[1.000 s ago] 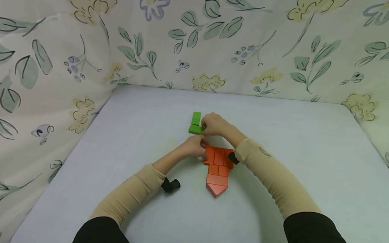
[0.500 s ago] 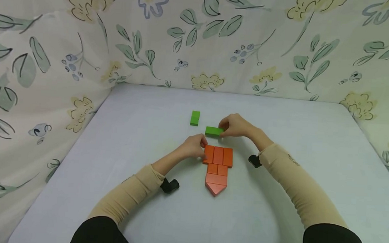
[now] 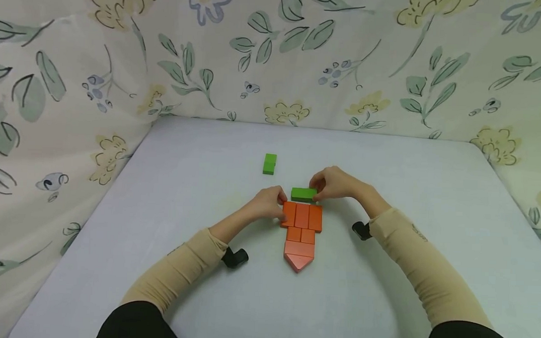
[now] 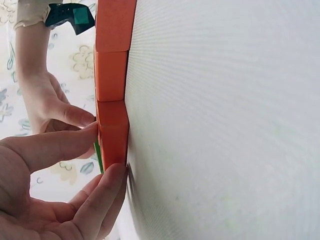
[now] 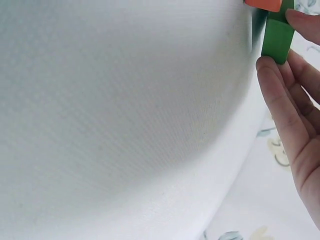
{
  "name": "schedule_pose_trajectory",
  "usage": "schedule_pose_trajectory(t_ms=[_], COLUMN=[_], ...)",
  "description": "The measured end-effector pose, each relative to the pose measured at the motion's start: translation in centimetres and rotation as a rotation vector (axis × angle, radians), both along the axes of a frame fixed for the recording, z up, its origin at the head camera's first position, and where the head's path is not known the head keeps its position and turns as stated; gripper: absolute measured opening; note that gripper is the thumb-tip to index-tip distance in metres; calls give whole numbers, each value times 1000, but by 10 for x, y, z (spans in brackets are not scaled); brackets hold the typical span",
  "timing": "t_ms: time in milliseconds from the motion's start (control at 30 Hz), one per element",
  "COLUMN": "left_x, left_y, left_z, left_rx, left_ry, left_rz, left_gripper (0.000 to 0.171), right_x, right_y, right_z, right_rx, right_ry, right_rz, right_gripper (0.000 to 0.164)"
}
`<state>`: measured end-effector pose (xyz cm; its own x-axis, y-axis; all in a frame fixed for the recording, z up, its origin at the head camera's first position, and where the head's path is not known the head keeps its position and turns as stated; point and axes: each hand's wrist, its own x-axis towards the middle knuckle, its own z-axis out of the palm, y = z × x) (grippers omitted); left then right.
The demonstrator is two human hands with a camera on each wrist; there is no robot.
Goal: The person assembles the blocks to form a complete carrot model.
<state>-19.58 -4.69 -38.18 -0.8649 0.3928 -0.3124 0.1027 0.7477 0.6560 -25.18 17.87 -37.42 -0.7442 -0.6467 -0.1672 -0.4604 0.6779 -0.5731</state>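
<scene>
My right hand (image 3: 334, 183) pinches the right end of a green block (image 3: 301, 194), which lies crosswise just beyond the far edge of an orange arrangement. The right wrist view shows thumb and fingers on the green block (image 5: 278, 41). My left hand (image 3: 266, 202) holds the far left corner of the leftmost tall orange block (image 3: 289, 213). In the left wrist view, thumb and fingers sit around that orange block (image 4: 115, 145). The arrangement has three upright orange blocks, two small orange blocks (image 3: 301, 234), a salmon block (image 3: 299, 248) and a salmon triangle (image 3: 298, 263) pointing toward me.
Another green piece (image 3: 269, 164) stands farther back, left of my right hand, with a seam across it. All rest on a white tabletop (image 3: 185, 176). Floral cloth (image 3: 292, 55) hangs behind and at the sides. Black wrist cameras (image 3: 235, 258) sit under both forearms.
My right hand has drawn the green block away from the other green piece, rightward and then nearer to the orange blocks. My left hand has stayed at the orange corner.
</scene>
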Motion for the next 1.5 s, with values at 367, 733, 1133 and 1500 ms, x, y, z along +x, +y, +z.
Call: schedule_pose_trajectory(t_ms=[367,733,1133,1500], left_x=[-1,-1,-1,-4], left_y=[0,0,1,2], left_z=[-1,-1,0,-1], left_rx=[10,7,9,-10], left_ry=[-4,-16,-15,-13], left_rz=[6,3,9,-3], left_gripper=[44,43,43,45], right_x=[4,4,6,-7], right_y=[3,1,0,-10], right_z=[-5,-10,-10,1], right_rx=[-31,-109,-103,-32], right_ry=[-90,-159,-143,-88], right_rz=[-93,-105,-68,-94], right_gripper=[17,15,16,16])
